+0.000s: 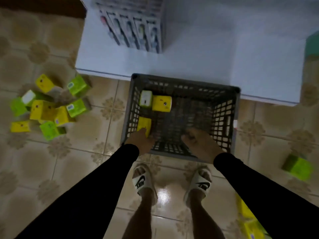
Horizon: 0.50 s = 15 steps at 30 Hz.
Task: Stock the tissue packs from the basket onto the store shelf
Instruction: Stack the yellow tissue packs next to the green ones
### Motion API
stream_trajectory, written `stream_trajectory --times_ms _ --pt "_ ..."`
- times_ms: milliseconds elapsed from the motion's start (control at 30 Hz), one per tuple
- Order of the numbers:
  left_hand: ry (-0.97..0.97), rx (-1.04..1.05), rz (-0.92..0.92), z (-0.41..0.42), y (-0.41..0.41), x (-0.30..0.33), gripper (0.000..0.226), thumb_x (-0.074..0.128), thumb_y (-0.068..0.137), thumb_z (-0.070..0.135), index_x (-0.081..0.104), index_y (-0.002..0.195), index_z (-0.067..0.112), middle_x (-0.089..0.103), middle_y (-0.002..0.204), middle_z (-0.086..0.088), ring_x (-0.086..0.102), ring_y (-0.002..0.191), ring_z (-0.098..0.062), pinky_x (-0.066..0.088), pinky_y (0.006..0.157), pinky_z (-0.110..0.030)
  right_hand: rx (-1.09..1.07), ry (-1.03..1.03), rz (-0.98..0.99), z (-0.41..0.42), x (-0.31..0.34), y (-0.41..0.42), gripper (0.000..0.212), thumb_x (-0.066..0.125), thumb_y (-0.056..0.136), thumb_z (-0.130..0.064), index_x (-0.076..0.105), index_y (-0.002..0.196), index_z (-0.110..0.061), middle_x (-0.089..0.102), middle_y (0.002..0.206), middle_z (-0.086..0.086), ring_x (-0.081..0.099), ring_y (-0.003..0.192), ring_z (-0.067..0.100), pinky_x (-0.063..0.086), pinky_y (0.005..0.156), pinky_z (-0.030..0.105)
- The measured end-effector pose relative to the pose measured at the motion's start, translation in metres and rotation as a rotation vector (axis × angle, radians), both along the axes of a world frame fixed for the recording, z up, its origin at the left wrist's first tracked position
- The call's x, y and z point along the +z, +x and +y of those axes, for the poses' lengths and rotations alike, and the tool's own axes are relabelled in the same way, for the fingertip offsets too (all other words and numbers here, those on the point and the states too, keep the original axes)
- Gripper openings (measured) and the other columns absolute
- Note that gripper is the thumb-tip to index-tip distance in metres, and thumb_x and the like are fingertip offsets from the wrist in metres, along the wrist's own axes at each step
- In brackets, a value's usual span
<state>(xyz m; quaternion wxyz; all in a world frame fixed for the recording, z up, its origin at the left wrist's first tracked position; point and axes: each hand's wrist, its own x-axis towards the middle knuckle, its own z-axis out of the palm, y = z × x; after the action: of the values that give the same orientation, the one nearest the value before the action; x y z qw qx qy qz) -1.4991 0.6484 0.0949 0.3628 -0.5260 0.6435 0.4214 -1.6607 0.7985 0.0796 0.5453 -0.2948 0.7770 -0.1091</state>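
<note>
Head view, looking straight down: nearest me are two bare legs in white slides (172, 181) on the tiled floor (77, 169), with black sleeves (96, 187) running forward on either side. Both hands reach over the near rim of the grey plastic basket (224, 118). My left hand (141, 140) is down at the basket's near-left corner, fingers touching a yellow tissue pack (144, 125) — whether that grip has closed round the pack I cannot tell, since the fingertips are blurred. My right hand (196, 142) sits low inside the near wall, fingers loosely bent; its grip seems to hold nothing, but the blur leaves it uncertain.

Farther in, against the basket's left wall, lie two more packs side by side — one pale green (145, 98), one yellow (161, 103). Off to the left, a loose heap of yellow and green packs (50, 107) is scattered on the floor; a single green pack (297, 167) lies to the right. Beyond the basket stands the white shelf (207, 57), carrying a row of boxed goods (134, 30) at its far side.
</note>
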Motion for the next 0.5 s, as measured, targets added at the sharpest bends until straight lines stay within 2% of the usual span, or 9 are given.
stream_trajectory --times_ms 33,133,267,300,333,367,400,433,500 --pt "-0.029 0.093 0.009 -0.001 0.004 -0.040 0.063 0.052 0.098 0.037 0.029 0.150 0.010 0.052 0.137 -0.014 0.061 0.102 -0.034 0.051 0.078 -0.042 0.012 0.006 0.008 -0.009 -0.037 0.004 0.055 0.044 0.100 -0.051 0.040 0.147 -0.021 0.050 0.144 0.003 0.053 0.124 0.023 0.045 0.102 0.039" --pt "-0.110 0.251 0.000 -0.004 0.008 -0.138 0.048 0.055 0.095 0.025 0.047 0.134 -0.002 0.055 0.133 -0.024 0.055 0.119 -0.039 0.045 0.101 -0.046 0.050 -0.033 0.065 -0.048 -0.139 0.020 0.053 0.046 0.101 -0.043 0.041 0.146 -0.016 0.046 0.148 0.006 0.048 0.132 0.025 0.040 0.107 0.035" --pt "-0.161 0.109 -0.036 -0.018 0.009 -0.222 0.053 0.055 0.098 0.018 0.033 0.142 -0.001 0.038 0.148 -0.017 0.039 0.136 -0.031 0.029 0.108 -0.027 -0.035 -0.178 -0.010 -0.115 -0.245 0.046 0.043 0.050 0.101 -0.035 0.051 0.137 -0.011 0.055 0.138 0.009 0.052 0.127 0.026 0.042 0.099 0.027" --pt "-0.171 0.124 -0.065 -0.020 0.011 -0.242 0.057 0.059 0.096 0.018 0.033 0.142 -0.001 0.038 0.149 -0.017 0.038 0.137 -0.030 0.032 0.103 -0.019 -0.078 -0.174 -0.066 -0.130 -0.266 0.055 0.046 0.049 0.102 -0.035 0.046 0.142 -0.012 0.051 0.143 0.008 0.052 0.127 0.023 0.040 0.095 0.023" --pt "-0.148 0.160 -0.073 -0.020 0.011 -0.258 0.054 0.057 0.097 0.013 0.033 0.142 -0.002 0.038 0.149 -0.018 0.038 0.137 -0.030 0.037 0.090 -0.006 -0.121 -0.161 -0.116 -0.143 -0.282 0.064 0.050 0.047 0.103 -0.036 0.040 0.147 -0.014 0.046 0.148 0.006 0.051 0.125 0.020 0.037 0.092 0.021" --pt "-0.139 0.061 -0.063 -0.021 0.006 -0.269 0.046 0.048 0.100 0.005 0.033 0.143 -0.004 0.036 0.150 -0.020 0.036 0.137 -0.032 0.037 0.070 0.002 -0.144 -0.158 -0.146 -0.153 -0.299 0.073 0.051 0.045 0.103 -0.035 0.036 0.150 -0.015 0.042 0.151 0.005 0.050 0.125 0.019 0.035 0.090 0.020" --pt "-0.115 0.117 -0.052 -0.020 0.008 -0.271 0.042 0.039 0.102 -0.001 0.032 0.143 -0.007 0.035 0.151 -0.023 0.035 0.137 -0.033 0.034 0.056 0.002 -0.127 -0.155 -0.155 -0.161 -0.313 0.083 0.052 0.044 0.104 -0.034 0.035 0.151 -0.016 0.039 0.154 0.006 0.049 0.127 0.020 0.035 0.091 0.020" --pt "-0.106 0.194 -0.034 -0.022 0.013 -0.281 0.042 0.039 0.101 -0.005 0.031 0.143 -0.008 0.035 0.150 -0.025 0.035 0.136 -0.035 0.036 0.052 -0.001 -0.094 -0.142 -0.164 -0.165 -0.325 0.092 0.052 0.044 0.103 -0.033 0.034 0.152 -0.017 0.038 0.155 0.007 0.047 0.131 0.023 0.036 0.093 0.022" --pt "-0.104 0.360 -0.097 -0.026 0.020 -0.300 0.056 0.066 0.090 0.005 0.037 0.138 -0.001 0.045 0.140 -0.021 0.044 0.129 -0.035 0.042 0.066 -0.012 -0.026 -0.144 -0.123 -0.167 -0.337 0.102 0.051 0.046 0.102 -0.031 0.037 0.150 -0.015 0.041 0.152 0.013 0.047 0.132 0.030 0.040 0.103 0.031"
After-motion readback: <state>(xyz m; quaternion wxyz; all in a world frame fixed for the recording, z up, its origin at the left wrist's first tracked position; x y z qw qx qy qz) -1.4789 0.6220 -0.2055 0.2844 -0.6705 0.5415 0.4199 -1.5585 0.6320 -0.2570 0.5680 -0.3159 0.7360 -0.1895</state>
